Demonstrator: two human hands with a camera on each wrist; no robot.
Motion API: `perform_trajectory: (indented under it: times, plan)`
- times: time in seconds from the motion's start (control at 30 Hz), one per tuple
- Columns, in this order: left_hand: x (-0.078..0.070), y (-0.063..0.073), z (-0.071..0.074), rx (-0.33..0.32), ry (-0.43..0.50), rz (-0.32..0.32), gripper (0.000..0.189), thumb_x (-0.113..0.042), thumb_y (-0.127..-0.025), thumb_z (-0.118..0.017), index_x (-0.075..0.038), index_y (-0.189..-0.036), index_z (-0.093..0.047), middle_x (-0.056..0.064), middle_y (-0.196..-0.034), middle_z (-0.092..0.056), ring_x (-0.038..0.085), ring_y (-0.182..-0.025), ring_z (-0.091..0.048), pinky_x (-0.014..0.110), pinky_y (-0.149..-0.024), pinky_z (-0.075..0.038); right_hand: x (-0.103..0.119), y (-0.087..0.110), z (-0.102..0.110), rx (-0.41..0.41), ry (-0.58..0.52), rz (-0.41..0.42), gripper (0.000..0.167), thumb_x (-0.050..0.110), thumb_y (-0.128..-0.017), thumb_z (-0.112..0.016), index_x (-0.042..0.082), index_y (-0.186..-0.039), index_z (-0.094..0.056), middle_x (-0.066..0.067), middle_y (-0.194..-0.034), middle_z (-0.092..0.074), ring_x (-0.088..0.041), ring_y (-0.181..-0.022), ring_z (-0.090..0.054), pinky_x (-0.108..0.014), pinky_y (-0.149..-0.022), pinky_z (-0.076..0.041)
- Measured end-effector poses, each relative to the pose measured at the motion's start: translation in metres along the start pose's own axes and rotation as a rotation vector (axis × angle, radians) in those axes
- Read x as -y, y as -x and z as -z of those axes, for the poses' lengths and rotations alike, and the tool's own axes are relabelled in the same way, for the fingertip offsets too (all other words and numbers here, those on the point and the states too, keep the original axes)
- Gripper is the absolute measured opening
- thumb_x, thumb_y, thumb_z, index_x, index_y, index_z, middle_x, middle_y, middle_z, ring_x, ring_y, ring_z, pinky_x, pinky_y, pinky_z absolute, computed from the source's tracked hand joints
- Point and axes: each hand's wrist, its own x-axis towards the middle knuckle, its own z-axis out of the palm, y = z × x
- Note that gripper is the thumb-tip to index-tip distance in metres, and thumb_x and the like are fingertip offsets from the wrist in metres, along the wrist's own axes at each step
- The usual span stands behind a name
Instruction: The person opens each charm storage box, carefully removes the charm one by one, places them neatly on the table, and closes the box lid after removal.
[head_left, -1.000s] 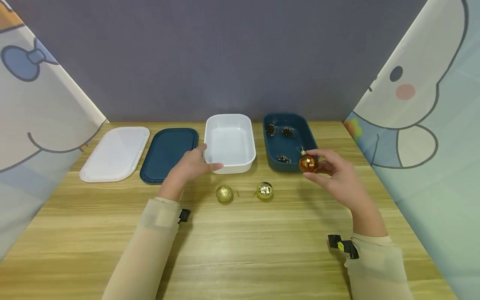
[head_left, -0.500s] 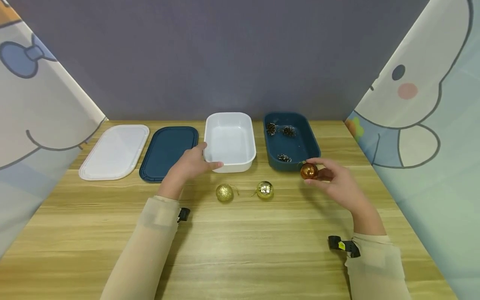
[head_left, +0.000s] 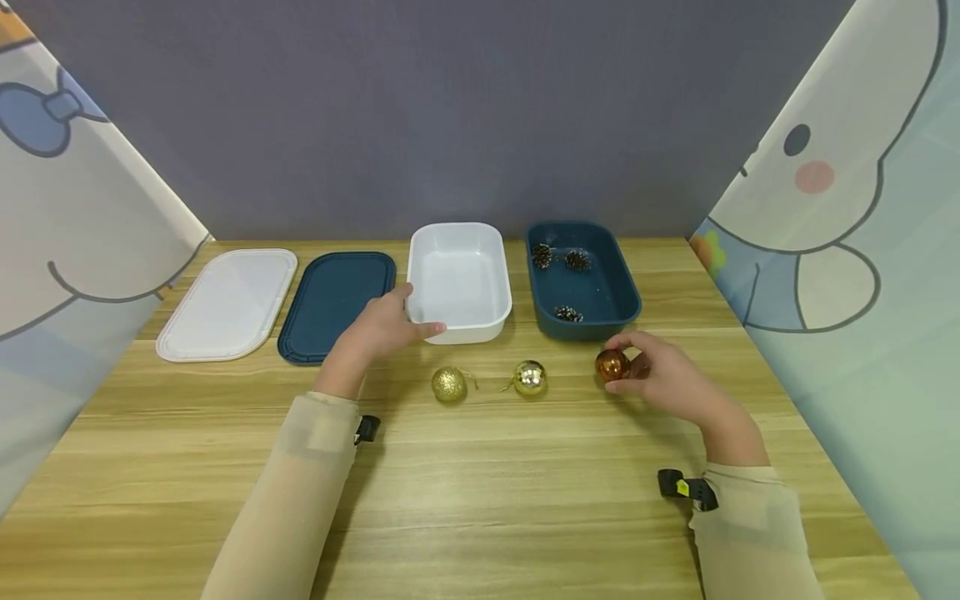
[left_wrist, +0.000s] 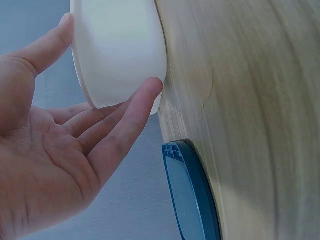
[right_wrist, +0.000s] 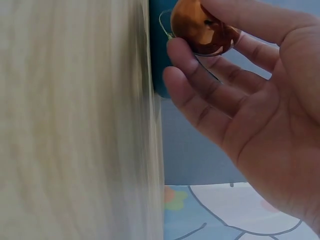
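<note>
A copper-coloured Christmas ball (head_left: 612, 365) is pinched between the thumb and fingers of my right hand (head_left: 667, 379), just in front of the blue container (head_left: 588, 329). Its thin hanging loop shows in the right wrist view. Several pine cones lie inside that container. My left hand (head_left: 382, 327) rests with spread, fairly straight fingers around the near left corner of the white container (head_left: 468, 334); in the left wrist view its fingertips touch the container wall. A glittery gold ball (head_left: 449, 384) and a shiny gold ball (head_left: 530, 377) lie on the table before the containers.
To the left, a white lid (head_left: 228, 304) and a dark blue lid (head_left: 337, 304) lie flat on the wooden table (head_left: 480, 500). A grey panel (head_left: 450, 117) stands behind the containers, and cartoon-printed panels flank both sides.
My right hand has brought the copper-coloured ball down and toward me, from the blue container's near rim to in front of it. The left hand stays at the white container.
</note>
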Motion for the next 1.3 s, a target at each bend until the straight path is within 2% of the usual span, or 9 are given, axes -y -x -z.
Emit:
perform_trajectory:
  times: [0.2,0.37,0.5,0.73,1.1,1.3]
  plan:
    - [0.0004,0.0011,0.0018,0.001,-0.003,0.003,0.103,-0.049,-0.097,-0.077,-0.001,-0.169,-0.021,0.027,-0.163,-0.046,0.048,-0.150,-0.045,0.065,-0.119,-0.042,0.0021,-0.0018,0.0003,0.058,-0.012,0.004,0.048,0.008,-0.088,-0.087,0.005,-0.127,-0.059,-0.018,-0.114,-0.068,-0.020,-0.083,-0.062,-0.028,-0.065,-0.053]
    - [0.0015,0.0021,0.0028,-0.004,0.002,0.010,0.103,-0.049,-0.096,-0.077,-0.002,-0.169,-0.021,0.026,-0.163,-0.047,0.047,-0.150,-0.046,0.065,-0.119,-0.043,0.0032,-0.0034,-0.0006,0.073,-0.010,0.012,0.051,0.007,-0.087,-0.087,0.003,-0.128,-0.059,-0.019,-0.123,-0.064,-0.021,-0.088,-0.062,-0.027,-0.068,-0.054]
    - [0.0029,0.0019,0.0029,-0.004,0.005,0.011,0.103,-0.048,-0.096,-0.077,-0.002,-0.169,-0.021,0.026,-0.163,-0.047,0.046,-0.149,-0.047,0.064,-0.118,-0.043,0.0036,-0.0039,-0.0018,0.076,-0.007,0.019,0.052,0.009,-0.087,-0.088,0.002,-0.131,-0.060,-0.019,-0.129,-0.063,-0.021,-0.091,-0.062,-0.026,-0.069,-0.054]
    - [0.0046,0.0011,0.0026,-0.009,0.008,0.006,0.102,-0.048,-0.096,-0.078,-0.001,-0.168,-0.023,0.026,-0.160,-0.050,0.046,-0.148,-0.049,0.064,-0.117,-0.044,0.0037,-0.0042,-0.0033,0.079,0.003,0.022,0.053,0.011,-0.087,-0.089,0.003,-0.131,-0.061,-0.019,-0.128,-0.063,-0.019,-0.089,-0.061,-0.026,-0.068,-0.053]
    - [0.0033,0.0002,-0.0007,0.004,0.018,0.000,0.104,-0.049,-0.096,-0.077,-0.001,-0.169,-0.021,0.026,-0.163,-0.046,0.046,-0.150,-0.047,0.064,-0.119,-0.043,-0.0014,-0.0009,-0.0048,0.092,-0.033,0.020,0.052,0.009,-0.087,-0.088,0.001,-0.132,-0.062,-0.020,-0.132,-0.060,-0.017,-0.088,-0.063,-0.024,-0.069,-0.054]
    - [0.0027,0.0000,-0.0026,0.005,0.015,-0.009,0.104,-0.050,-0.096,-0.077,-0.001,-0.168,-0.021,0.027,-0.162,-0.047,0.047,-0.149,-0.047,0.064,-0.118,-0.043,-0.0036,0.0022,-0.0037,0.079,-0.007,0.048,0.054,0.000,-0.087,-0.083,0.002,-0.137,-0.063,-0.024,-0.140,-0.058,-0.022,-0.093,-0.067,-0.027,-0.074,-0.057]
